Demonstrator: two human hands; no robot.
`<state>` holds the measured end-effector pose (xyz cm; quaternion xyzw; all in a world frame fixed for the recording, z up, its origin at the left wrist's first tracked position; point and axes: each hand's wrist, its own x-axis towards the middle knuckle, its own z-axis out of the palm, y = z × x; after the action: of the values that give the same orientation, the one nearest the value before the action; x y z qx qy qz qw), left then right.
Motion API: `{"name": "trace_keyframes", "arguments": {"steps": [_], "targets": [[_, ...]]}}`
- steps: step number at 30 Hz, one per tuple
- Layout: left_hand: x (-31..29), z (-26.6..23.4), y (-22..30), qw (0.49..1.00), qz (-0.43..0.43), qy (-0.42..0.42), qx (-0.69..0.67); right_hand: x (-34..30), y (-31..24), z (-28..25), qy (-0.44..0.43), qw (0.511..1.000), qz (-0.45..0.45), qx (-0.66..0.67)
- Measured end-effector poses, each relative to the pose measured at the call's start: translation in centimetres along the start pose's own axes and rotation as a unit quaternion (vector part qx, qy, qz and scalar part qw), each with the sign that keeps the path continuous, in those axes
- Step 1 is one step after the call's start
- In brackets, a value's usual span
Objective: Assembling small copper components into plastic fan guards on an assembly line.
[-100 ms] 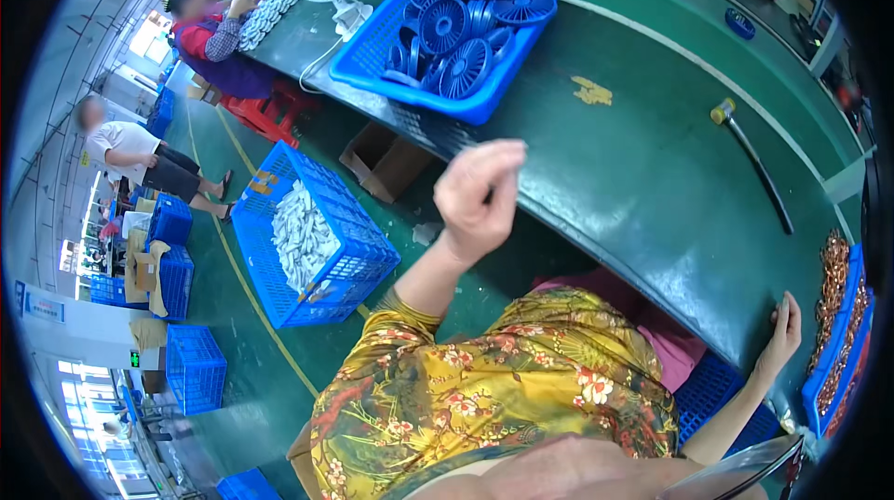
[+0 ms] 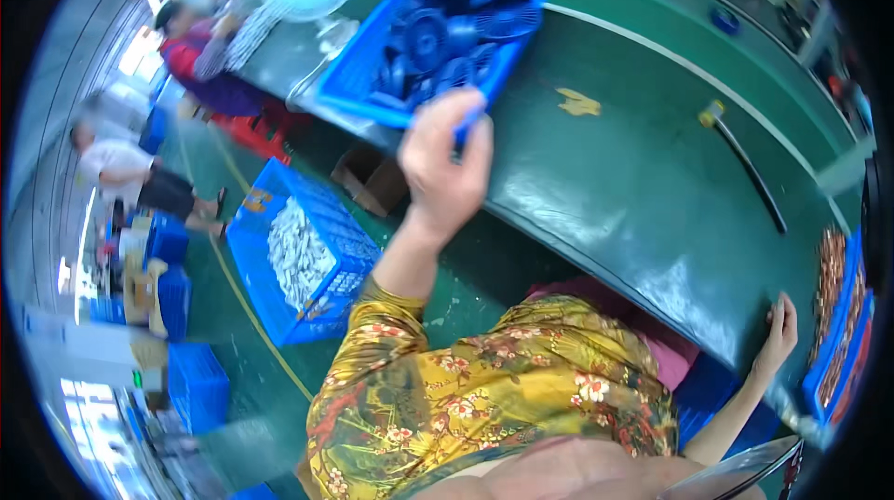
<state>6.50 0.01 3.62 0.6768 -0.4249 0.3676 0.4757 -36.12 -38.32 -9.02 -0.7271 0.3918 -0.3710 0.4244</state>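
Perhaps for easy reach, the basket (image 2: 358,103) stands near our seemingly empty, half-curled left hand (image 2: 449,160); whether our right hand (image 2: 778,337) grips, we cannot tell.

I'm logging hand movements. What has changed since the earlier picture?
The left hand moved forward and slightly left, now overlapping the near corner of the blue basket in view; I can't tell whether it touches. The view shifted slightly too. The right hand stayed near the edge of the table, and the hammer stayed lying there.
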Motion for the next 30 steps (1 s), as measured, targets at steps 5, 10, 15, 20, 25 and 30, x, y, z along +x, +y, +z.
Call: {"name": "trace_keyframes", "arguments": {"steps": [5,10,15,20,25,30], "targets": [[8.2,3.5,-3.5,0.964,-0.062,-0.192,0.173,2.8,-4.6,6.7,-0.017,0.997,0.076,-0.025],[17.6,2.4,-18.4,0.858,0.257,-0.336,0.292,5.4,-3.4,5.9,0.039,0.986,-0.157,-0.038],[17.0,11.1,-21.3,0.806,0.059,-0.543,0.229,1.8,-1.9,1.8,0.059,0.988,-0.131,-0.054],[16.1,9.0,-22.2,0.854,-0.026,-0.517,0.049,1.9,-3.3,2.9,0.034,0.979,-0.186,-0.071],[15.3,5.7,-21.1,0.874,0.02,-0.457,0.162,2.2,-6.7,4.7,-0.026,0.983,-0.175,-0.046],[14.8,7.7,-17.3,0.898,0.007,-0.415,0.144,0.8,-5.1,3.7,-0.029,0.991,-0.117,-0.056]]}}
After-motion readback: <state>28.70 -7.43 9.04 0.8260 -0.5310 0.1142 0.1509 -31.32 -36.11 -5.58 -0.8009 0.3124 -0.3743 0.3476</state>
